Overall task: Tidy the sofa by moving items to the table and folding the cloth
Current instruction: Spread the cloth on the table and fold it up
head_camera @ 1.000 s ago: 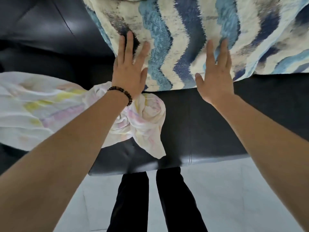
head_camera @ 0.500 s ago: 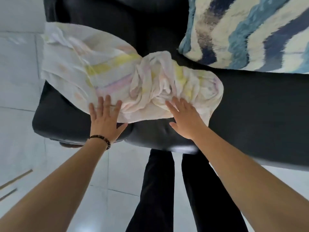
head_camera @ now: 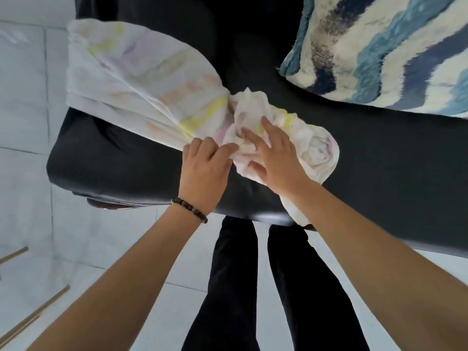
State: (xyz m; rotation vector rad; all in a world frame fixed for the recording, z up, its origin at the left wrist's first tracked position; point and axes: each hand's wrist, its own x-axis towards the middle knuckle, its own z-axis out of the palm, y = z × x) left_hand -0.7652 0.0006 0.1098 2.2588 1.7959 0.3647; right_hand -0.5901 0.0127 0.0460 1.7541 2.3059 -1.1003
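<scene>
1. Cloth [head_camera: 141, 79], pale with faint yellow and pink stripes: lies on the black sofa [head_camera: 121, 168]. Fans out wide toward the upper left of the frame, narrows to a gathered neck at centre, and bunches into a crumpled lump just right of centre. One tail hangs over the sofa's front edge under the right forearm.
2. Left hand [head_camera: 202, 171], centre of the frame: grips the gathered neck of the cloth, with fingers curled tight into the folds.
3. Right hand [head_camera: 276, 158], just right of the left one: rests on the crumpled lump with fingers spread and nearly straight, pressing down. Thumb lies along the lump's near edge. Hard to tell whether it pinches a fold or only touches.
4. Hands close together, almost touching at the fingertips.
5. Bracelet [head_camera: 190, 210] of dark beads: sits round the left wrist.
6. Cushion [head_camera: 392, 51], with blue, navy and cream zigzags: lies on the sofa in the upper right of the frame, apart from the cloth.
7. Dark trouser legs [head_camera: 228, 287] at lower centre, standing against the sofa's front edge on a pale tiled floor [head_camera: 25, 110].
</scene>
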